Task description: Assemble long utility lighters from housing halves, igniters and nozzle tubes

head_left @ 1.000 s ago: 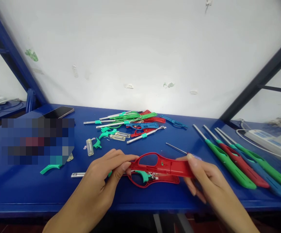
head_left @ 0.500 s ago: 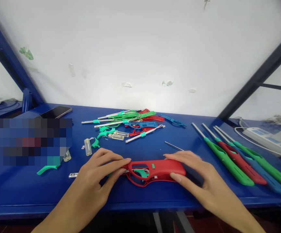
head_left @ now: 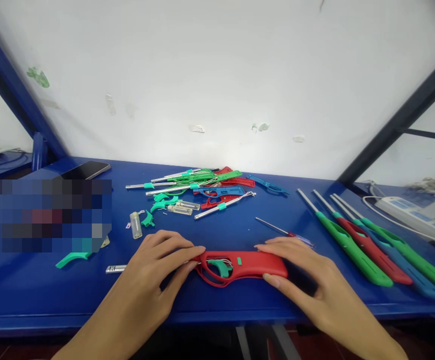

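Observation:
A red lighter body (head_left: 257,263) lies lengthwise near the table's front edge, with a green trigger (head_left: 223,268) and thin wires showing in its opening. My left hand (head_left: 153,280) pinches its narrow front end between thumb and fingers. From beneath that hand a silver metal tube (head_left: 115,269) sticks out to the left. My right hand (head_left: 311,275) grips the rounded rear end, thumb on the near side and fingers on the far side. Beyond the right hand lies a screwdriver (head_left: 273,226), its handle partly behind the fingers.
Several lighters (head_left: 375,255) lie side by side at the right. A pile of coloured shells and tubes (head_left: 217,185) is at the back centre. Clear fuel tanks (head_left: 135,225), green triggers (head_left: 160,202) and a phone (head_left: 87,170) lie left. A blurred patch covers the far left.
The gap along the near side of the red body has narrowed, and the white part that showed there is now hidden. Both hands keep their hold in nearly the same place.

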A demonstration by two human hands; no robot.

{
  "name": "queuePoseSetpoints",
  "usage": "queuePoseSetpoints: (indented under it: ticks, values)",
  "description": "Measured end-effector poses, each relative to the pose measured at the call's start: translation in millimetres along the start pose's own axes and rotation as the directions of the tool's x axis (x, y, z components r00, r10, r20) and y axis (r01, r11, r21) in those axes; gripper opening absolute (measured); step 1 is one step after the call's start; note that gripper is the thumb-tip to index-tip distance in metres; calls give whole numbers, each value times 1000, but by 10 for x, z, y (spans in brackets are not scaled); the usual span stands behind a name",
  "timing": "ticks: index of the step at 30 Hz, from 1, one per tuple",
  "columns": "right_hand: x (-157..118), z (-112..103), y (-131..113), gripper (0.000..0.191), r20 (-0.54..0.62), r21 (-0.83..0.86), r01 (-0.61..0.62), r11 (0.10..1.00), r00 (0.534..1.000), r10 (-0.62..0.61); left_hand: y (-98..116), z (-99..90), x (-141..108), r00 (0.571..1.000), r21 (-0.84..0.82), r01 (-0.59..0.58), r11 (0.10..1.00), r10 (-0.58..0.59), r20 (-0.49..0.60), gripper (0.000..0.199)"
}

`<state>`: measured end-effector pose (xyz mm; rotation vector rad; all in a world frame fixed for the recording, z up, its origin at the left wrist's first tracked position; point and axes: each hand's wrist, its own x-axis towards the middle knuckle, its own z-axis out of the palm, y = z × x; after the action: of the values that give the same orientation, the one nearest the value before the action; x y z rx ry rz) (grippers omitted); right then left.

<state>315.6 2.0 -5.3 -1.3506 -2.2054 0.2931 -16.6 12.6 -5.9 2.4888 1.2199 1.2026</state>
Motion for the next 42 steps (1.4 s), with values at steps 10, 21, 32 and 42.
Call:
queuePoseSetpoints:
  ticks: [10, 21, 32, 42]
  values:
    - [86, 125, -203, 41, -399, 115, 25, 993, 917, 24, -31, -67, 26, 965, 84, 60, 995, -36, -260, 22]
    - [104, 221, -503, 34, -67, -117, 358, 927, 928, -367, 10, -151, -2, 841, -47, 331, 942, -317, -438, 16]
    - [185, 291, -523, 25, -183, -186, 421, 888, 873, -452, -15, -134, -12, 890, 54, 233, 971, -190, -414, 20]
    - [148, 344, -495, 35, -121, -277, 427, 861, 874, -472, -7, -117, -18, 925, 90, 166, 982, -123, -361, 19]
